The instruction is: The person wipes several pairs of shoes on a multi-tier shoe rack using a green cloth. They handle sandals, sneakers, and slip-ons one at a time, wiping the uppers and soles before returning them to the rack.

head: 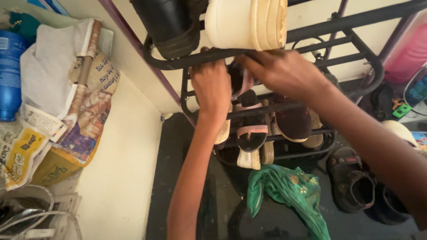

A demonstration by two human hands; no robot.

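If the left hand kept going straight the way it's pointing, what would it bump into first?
The left hand points up toward the rack's top rail, and its fingers already seem to touch it. Just past the rail sits the black shoe, probably next, though depth is hard to judge here.

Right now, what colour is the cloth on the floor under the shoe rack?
Green, with a faint printed pattern; the cloth shows in the head view.

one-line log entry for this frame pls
left hand: on shoe rack bar | right hand: reaching to dark sandal on rack, grip unclear | green cloth: on floor below
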